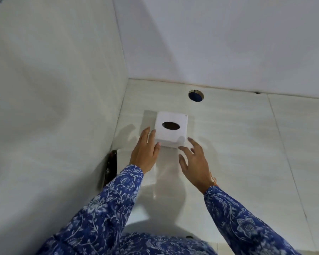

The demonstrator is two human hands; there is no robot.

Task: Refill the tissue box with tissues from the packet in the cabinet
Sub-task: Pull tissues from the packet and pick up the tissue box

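Note:
A white square tissue box [170,117] with a dark oval slot on top sits on the glossy white counter [238,144], near the left wall. My left hand [145,150] reaches to its near left corner, fingertips touching the box's side, fingers apart. Just short of the near right corner hovers my right hand [195,161], fingers spread and holding nothing. No tissue shows in the slot. The tissue packet and the cabinet are out of view.
A tiled wall [53,89] stands close on the left and another [228,43] behind the box. A round hole [196,95] opens in the counter behind the box. A dark metal bracket [110,167] is fixed low on the left wall.

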